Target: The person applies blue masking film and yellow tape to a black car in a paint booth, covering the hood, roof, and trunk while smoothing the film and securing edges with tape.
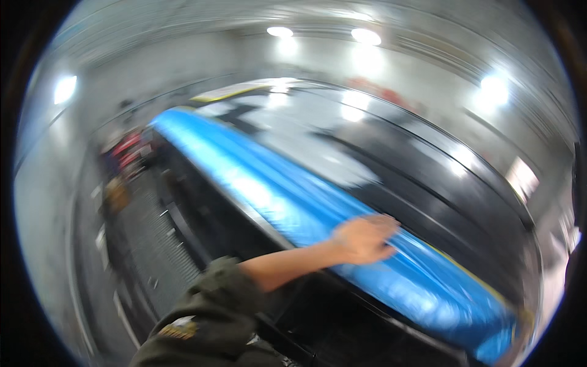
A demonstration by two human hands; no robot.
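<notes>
My left hand (364, 238) lies flat, palm down, on a long glossy blue strip (263, 183), its fingers pointing right. The hand holds nothing. The strip looks like film or sheeting and runs diagonally from the upper left to the lower right along the edge of a large black glossy body (428, 189). My forearm is bare, and an olive sleeve (208, 306) covers the upper arm at the lower left. My right hand is out of the picture. The whole view is smeared by motion.
A yellow edge shows along the strip's lower right end (483, 287). Grey floor with dark grating (147, 238) lies to the left, with blurred red and dark things (125, 153) standing beyond it. Ceiling lamps (280, 31) reflect on the black surface.
</notes>
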